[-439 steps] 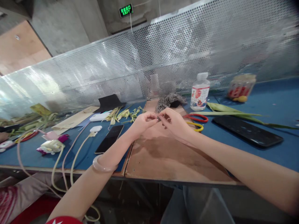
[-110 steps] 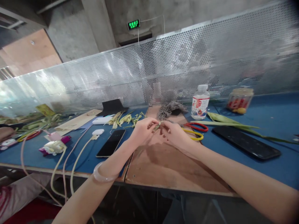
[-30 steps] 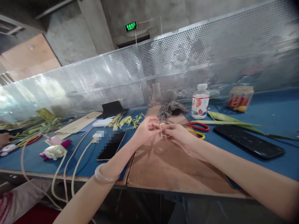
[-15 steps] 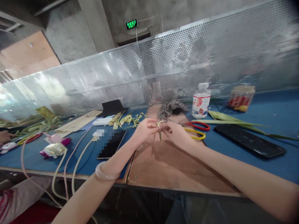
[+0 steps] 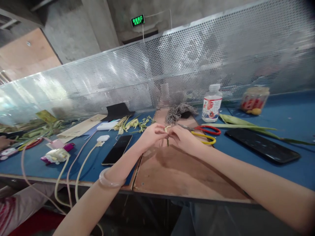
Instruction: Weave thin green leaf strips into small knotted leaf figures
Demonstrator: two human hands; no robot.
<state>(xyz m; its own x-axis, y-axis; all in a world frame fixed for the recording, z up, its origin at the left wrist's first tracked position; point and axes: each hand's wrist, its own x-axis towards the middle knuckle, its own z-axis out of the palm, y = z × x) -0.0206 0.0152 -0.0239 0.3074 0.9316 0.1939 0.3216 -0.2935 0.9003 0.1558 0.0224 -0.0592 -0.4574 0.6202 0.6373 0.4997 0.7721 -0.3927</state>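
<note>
My left hand [image 5: 151, 135] and my right hand [image 5: 182, 137] meet above a brown wooden board [image 5: 177, 170]. Both pinch a small green leaf strip [image 5: 167, 137] between the fingertips; its short end hangs down between the hands. A pale bangle [image 5: 108, 178] sits on my left wrist. Red and yellow handled scissors [image 5: 204, 133] lie just right of my right hand. A heap of cut green leaf scraps [image 5: 133, 123] lies behind my left hand.
A black phone [image 5: 116, 149] with a white charger and cables lies left of the board, a dark tablet [image 5: 262, 145] and long green leaves [image 5: 243, 124] to the right. A water bottle [image 5: 211, 103], a jar [image 5: 254, 99] and grey yarn [image 5: 179, 109] stand before the perforated metal screen. Another person's hand [image 5: 3, 142] shows at far left.
My hands stay together over the board and keep working the small leaf strip, whose loose end now hangs down. The view shifted slightly.
</note>
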